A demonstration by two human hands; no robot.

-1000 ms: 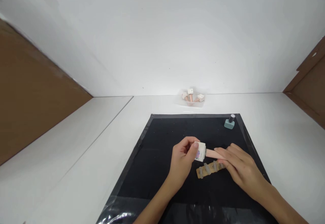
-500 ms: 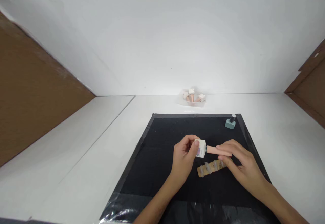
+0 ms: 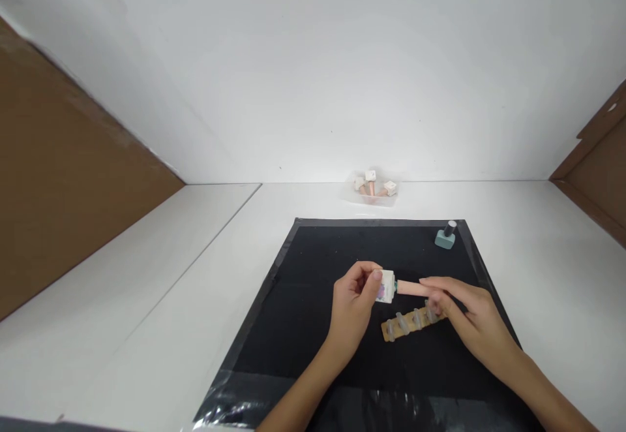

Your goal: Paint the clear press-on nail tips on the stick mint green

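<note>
My left hand (image 3: 353, 301) pinches a white square-headed piece (image 3: 387, 286) between thumb and fingers. A pink stick (image 3: 409, 286) runs from that white head to the right. My right hand (image 3: 469, 318) has its fingertips closed on the stick's far end. Both hands hover over a black mat (image 3: 303, 301). Just below the stick lies a tan strip (image 3: 413, 323) with several clear nail tips on it, close to my right fingers.
A pale green nail-polish bottle with a dark cap (image 3: 445, 236) stands at the mat's far right corner. A clear tray (image 3: 374, 192) with similar white-headed pink sticks sits against the white back wall. Brown panels (image 3: 59, 177) flank the white tabletop (image 3: 147, 288) on both sides.
My right fingers have slid rightward along the pink stick, leaving more of it showing, and lifted off the tan strip. My left hand has barely moved.
</note>
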